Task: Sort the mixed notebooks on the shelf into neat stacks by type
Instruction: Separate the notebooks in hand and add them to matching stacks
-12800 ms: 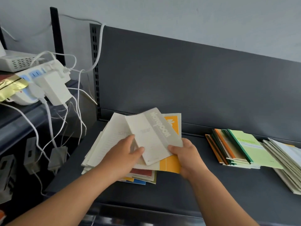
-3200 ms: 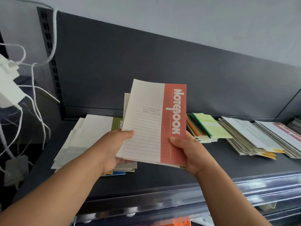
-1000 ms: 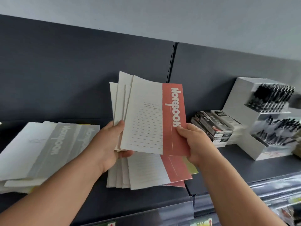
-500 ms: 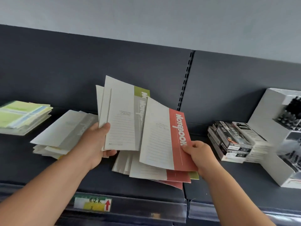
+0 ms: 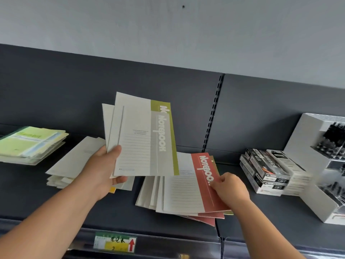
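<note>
Several mixed notebooks sat pinched in our left hand; our right hand gripped the red notebook atop its stack, which next needed squaring, we judged.

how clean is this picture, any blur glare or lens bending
Head view: even, soft light, no hard glare; the wide lens bows the top edge of the back panel; the big lettering on the grey-banded notebook in the left hand reads clearly, its small print smears; the pen display at the right edge is soft.
</note>
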